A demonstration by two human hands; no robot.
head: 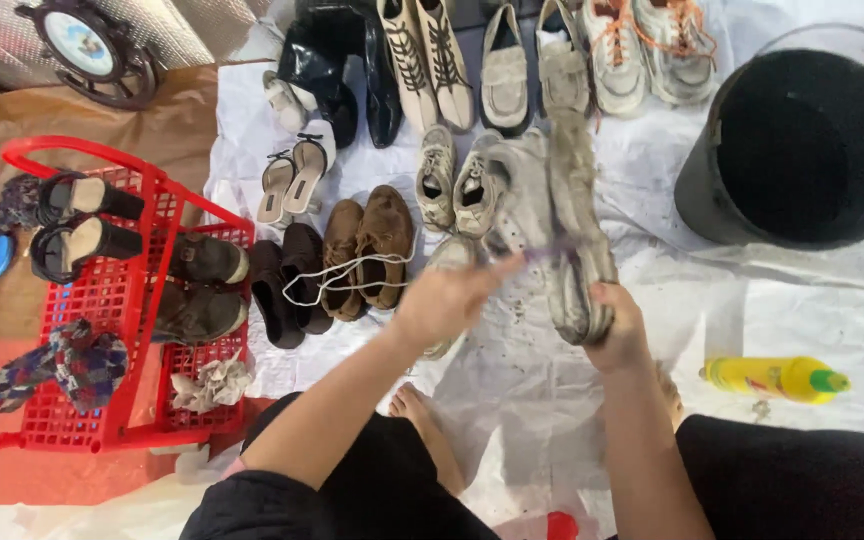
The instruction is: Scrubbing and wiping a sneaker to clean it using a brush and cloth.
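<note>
Grey and grimy, a worn fabric sneaker point(574, 215) is hanging upright in the air above the white plastic sheet point(512, 370) spread on the floor, sole edge turned toward the camera. The right hand point(617, 325) is clasping it at the lower end, its grip curled tight around the shoe, thumb lying over the near side. The left hand point(447, 295) is reaching across from the other side, its grip narrowed to a pinch, forefinger and thumb meeting on a thin pale lace point(534, 255) that is stretching from the fingertips to the sneaker; the remaining fingers are folding loosely into the palm.

Just beyond the left hand, a pair of brown suede shoes point(367, 245) with loose white laces is lying on the sheet, beside dark slip-ons point(287, 280) and small cream sneakers point(452, 180). A red plastic basket point(137, 290) is standing to the left, holding dark shoes. A black round bucket point(802, 145) is sitting at the far right, and a yellow bottle with a green cap point(774, 378) is lying on its side near the right forearm.
</note>
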